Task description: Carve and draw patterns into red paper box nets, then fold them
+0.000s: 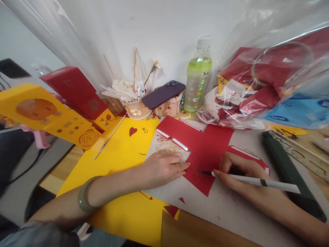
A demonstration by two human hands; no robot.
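Over the red cardstock (213, 140), we pinch a white pen-shaped tool (280, 185) in our right hand (243, 165), long axis aimed left toward our left hand (164, 168), fingers extended.

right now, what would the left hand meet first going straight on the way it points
Sliding over the red card, the left hand would likely first meet the dark tip of the white pen-like tool held by the right hand, though depth is unclear.

head-worn | faces forward and down | near both hands (164, 170), wall (159, 24) beyond | edges perhaps stretched
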